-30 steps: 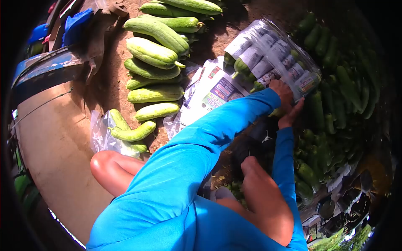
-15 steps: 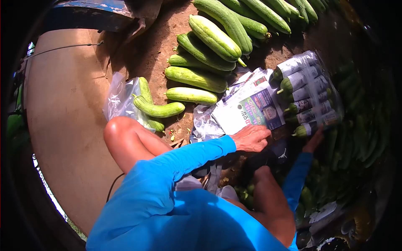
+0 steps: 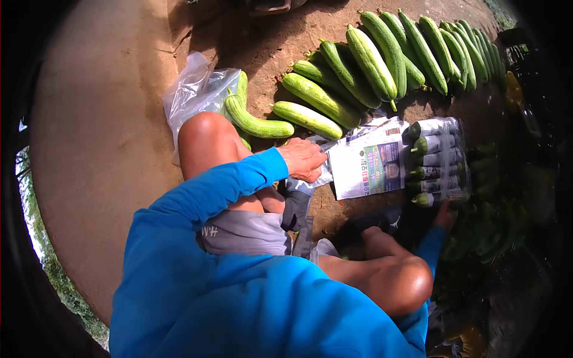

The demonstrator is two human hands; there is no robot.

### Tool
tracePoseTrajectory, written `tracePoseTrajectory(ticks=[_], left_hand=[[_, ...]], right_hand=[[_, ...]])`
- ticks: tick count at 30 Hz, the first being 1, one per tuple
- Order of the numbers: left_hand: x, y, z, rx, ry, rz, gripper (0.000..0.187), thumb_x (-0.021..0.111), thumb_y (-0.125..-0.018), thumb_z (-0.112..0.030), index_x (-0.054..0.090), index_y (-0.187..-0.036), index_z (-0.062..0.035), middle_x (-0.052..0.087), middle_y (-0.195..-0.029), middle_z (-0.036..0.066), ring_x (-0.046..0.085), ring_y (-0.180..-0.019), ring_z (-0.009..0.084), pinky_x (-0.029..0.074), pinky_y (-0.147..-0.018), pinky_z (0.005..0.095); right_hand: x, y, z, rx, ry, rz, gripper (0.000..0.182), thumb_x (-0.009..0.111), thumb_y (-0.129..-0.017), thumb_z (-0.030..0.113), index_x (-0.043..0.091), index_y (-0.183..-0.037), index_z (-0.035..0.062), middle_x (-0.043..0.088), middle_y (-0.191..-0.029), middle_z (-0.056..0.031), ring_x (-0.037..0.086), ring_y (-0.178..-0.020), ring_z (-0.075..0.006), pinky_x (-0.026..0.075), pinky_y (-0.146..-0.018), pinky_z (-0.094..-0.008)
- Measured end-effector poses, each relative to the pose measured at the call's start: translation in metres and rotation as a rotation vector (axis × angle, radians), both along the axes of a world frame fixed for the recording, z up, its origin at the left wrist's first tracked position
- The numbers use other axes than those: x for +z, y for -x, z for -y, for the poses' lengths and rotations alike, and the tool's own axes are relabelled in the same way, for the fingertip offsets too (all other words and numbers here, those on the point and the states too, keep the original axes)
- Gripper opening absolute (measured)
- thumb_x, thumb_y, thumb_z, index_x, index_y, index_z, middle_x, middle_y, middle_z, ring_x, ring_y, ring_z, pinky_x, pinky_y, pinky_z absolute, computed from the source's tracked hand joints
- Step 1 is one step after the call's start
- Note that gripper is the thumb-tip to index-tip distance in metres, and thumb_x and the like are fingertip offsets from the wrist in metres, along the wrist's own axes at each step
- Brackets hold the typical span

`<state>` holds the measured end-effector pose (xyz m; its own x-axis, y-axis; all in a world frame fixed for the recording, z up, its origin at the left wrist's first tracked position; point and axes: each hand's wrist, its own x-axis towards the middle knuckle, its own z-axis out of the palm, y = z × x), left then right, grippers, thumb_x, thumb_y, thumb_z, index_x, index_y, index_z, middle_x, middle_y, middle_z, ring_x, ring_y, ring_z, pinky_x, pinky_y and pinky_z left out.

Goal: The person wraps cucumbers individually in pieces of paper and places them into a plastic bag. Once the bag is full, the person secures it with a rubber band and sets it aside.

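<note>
My left hand (image 3: 303,160) is over crumpled clear plastic (image 3: 324,176) beside the printed newspaper sheets (image 3: 367,167). Its fingers are curled, and whatever they hold is hidden. To the right lies a clear bag of paper-wrapped cucumbers (image 3: 439,160), stacked in a row with green ends poking out on the left. At its lower edge my right hand (image 3: 444,215) grips the bag; shade partly hides the fingers. A curved pale-green cucumber (image 3: 256,124) rests by my knee, close to my left hand, and a straighter one (image 3: 307,119) lies just above it.
A long row of large cucumbers (image 3: 412,56) curves over the brown ground toward the upper right. An open clear plastic bag (image 3: 200,89) holding cucumbers stands left of my knee. More green vegetables (image 3: 495,232) lie in shadow at right, below a dark crate (image 3: 525,77).
My left hand has moved left, off the newspaper's lower edge and onto the crumpled plastic. The bag of wrapped cucumbers looks lower and flatter, my right hand still at its edge. The view has shifted.
</note>
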<state>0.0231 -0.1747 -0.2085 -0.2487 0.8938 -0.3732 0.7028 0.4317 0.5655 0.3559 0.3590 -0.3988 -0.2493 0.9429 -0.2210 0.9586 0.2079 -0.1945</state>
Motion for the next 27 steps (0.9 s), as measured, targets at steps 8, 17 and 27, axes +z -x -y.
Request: tracePoseTrajectory(ticks=[8,17,27], left_hand=[[0.010,0.112,-0.036,0.248,-0.077,-0.175,0.039,0.050,-0.086,-0.032,0.057,-0.110,-0.0018,0.060,-0.102,0.023,0.059,-0.098,0.0403,0.047,-0.084,0.0507],[-0.033,0.198,-0.141,-0.078,-0.111,-0.798,0.079,0.067,-0.073,-0.035,0.040,-0.145,-0.0143,0.045,-0.141,0.022,0.043,-0.131,0.0415,0.036,-0.104,0.0578],[-0.049,0.174,-0.142,0.025,-0.217,-0.608,0.078,0.062,-0.074,-0.027,0.038,-0.147,-0.0135,0.040,-0.145,0.020,0.043,-0.126,0.0437,0.042,-0.103,0.0520]], right_hand=[[0.097,0.049,0.003,0.481,0.008,0.043,0.052,0.070,-0.082,0.046,0.067,-0.104,-0.0007,0.066,-0.107,-0.0237,0.061,-0.105,-0.0396,0.048,-0.091,-0.0454],[0.188,0.173,0.153,0.913,0.614,0.029,0.042,0.067,-0.088,0.039,0.058,-0.108,0.0031,0.059,-0.106,-0.0166,0.056,-0.104,-0.0352,0.047,-0.090,-0.0401],[0.117,0.130,0.197,0.839,0.049,0.104,0.031,0.067,-0.082,0.029,0.057,-0.102,0.0067,0.052,-0.110,-0.0146,0.053,-0.102,-0.0382,0.048,-0.088,-0.0480]])
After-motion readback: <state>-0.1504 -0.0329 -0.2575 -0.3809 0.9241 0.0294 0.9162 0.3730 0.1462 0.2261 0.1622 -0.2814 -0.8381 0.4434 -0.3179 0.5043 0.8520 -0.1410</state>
